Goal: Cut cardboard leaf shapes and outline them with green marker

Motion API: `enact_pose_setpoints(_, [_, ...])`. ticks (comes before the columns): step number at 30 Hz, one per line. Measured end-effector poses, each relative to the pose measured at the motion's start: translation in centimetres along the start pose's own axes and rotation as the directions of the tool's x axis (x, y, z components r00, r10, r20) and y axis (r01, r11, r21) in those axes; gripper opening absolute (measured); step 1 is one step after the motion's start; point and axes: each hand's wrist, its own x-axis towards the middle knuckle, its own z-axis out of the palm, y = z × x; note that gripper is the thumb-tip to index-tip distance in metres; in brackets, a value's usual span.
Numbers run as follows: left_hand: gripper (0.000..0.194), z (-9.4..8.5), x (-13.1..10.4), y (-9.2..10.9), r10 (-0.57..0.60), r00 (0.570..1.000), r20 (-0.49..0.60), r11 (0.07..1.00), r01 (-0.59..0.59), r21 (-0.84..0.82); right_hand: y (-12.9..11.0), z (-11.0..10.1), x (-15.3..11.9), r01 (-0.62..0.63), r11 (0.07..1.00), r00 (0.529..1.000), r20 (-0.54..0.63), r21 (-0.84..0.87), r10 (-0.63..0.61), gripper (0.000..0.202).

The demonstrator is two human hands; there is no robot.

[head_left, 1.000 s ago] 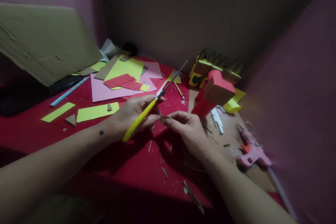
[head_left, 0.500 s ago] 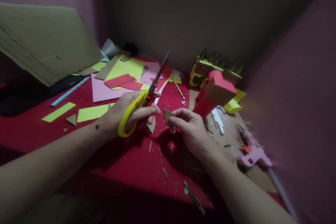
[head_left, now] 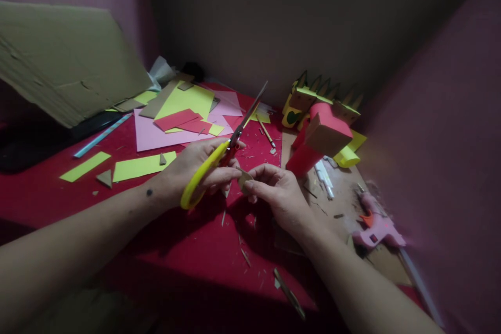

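My left hand [head_left: 203, 167] holds yellow-handled scissors [head_left: 203, 175], their blades pointing up and away to the right. Between the thumb and fingers of my right hand [head_left: 279, 190] is a small pointed cardboard piece [head_left: 245, 180]. The left fingertips meet the near edge of that piece; whether they grip it is unclear. Another cardboard scrap lies partly hidden beneath the left fingers. Thin cardboard shavings are scattered on the red tablecloth [head_left: 188, 255] below the hands.
Coloured paper sheets [head_left: 156, 135] and a large cardboard panel [head_left: 74, 57] are at the left. To the right stand a red cardboard-and-paper structure [head_left: 329, 135] and a yellow one with spikes [head_left: 303, 99]. A pink glue gun [head_left: 378, 227] lies on cardboard. A pencil [head_left: 266, 131] lies behind the hands.
My left hand has moved right with the scissors, and its fingertips now meet the cardboard piece. My right hand has shifted slightly left, and the piece is turned.
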Motion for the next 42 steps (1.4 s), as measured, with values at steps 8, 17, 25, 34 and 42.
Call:
enact_pose_setpoints(8, [0.040, 0.2, -0.1, 0.3, 0.004, 1.000, -0.008, 0.999, -0.005, -0.035, 0.0, -0.1, 0.1, -0.046, 0.998, 0.998, 0.036, 0.051, 0.044, 0.022])
enact_pose_setpoints(17, [0.029, -0.5, 0.0, -0.1, 0.002, 1.000, 0.002, 0.999, -0.002, -0.036, 0.2, -0.5, 0.7, -0.137, 0.964, 0.989, -0.023, 0.227, 0.146, 0.029])
enact_pose_setpoints(25, [0.039, -0.1, -0.2, 0.6, -0.021, 1.000, -0.020, 0.998, 0.020, -0.054, 0.3, -0.6, 1.0, -0.113, 0.963, 0.987, -0.080, 0.246, 0.136, 0.028])
enact_pose_setpoints(34, [0.037, -0.4, -0.1, -0.4, 0.010, 1.000, -0.004, 0.995, -0.010, -0.100, 0.3, -0.4, 1.1, -0.041, 0.967, 0.990, -0.121, 0.252, 0.073, 0.028])
enact_pose_setpoints(42, [0.036, -0.2, -0.1, 0.1, -0.009, 1.000, 0.013, 0.999, 0.009, -0.034, 0.3, -0.4, 0.9, -0.017, 0.951, 0.993, -0.102, 0.308, 0.051, 0.028])
